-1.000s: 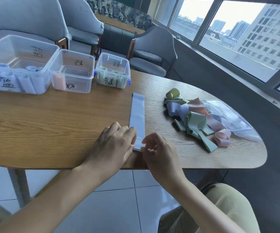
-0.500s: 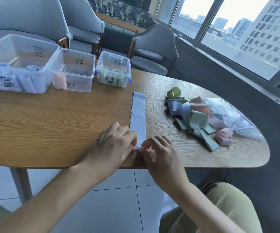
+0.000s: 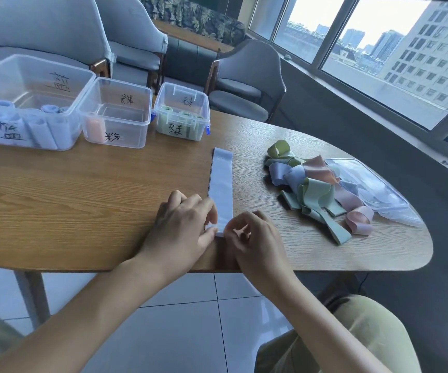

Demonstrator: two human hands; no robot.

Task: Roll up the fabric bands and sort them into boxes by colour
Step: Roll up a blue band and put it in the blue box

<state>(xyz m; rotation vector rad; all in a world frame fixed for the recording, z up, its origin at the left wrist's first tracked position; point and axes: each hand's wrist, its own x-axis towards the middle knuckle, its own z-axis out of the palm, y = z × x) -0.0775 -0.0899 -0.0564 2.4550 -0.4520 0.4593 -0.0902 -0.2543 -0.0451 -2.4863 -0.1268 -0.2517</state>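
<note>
- The counter [image 3: 82, 200] is light wood grain with a rounded far-right end, standing on a pale tiled floor [image 3: 179, 332]; grey chairs [image 3: 247, 84] and a wide window [image 3: 379, 55] lie beyond it.
- A pale blue band [image 3: 221, 184] lies flat, running straight away from both hands.
- The left hand [image 3: 182, 230] and right hand [image 3: 255, 238] each keep a curled grip on the band's near end, pinching it at the counter's front edge.
- Far left of the grip stand three clear boxes: one with blue rolls [image 3: 29, 103], one with a pink roll [image 3: 115, 114], one with green rolls [image 3: 181, 113].
- Right of the grip sits a loose pile of bands [image 3: 314, 184], touching a clear bag [image 3: 370, 189].
- The band's rolled end is mostly hidden by fingers; the box labels are handwritten and hard to read.
</note>
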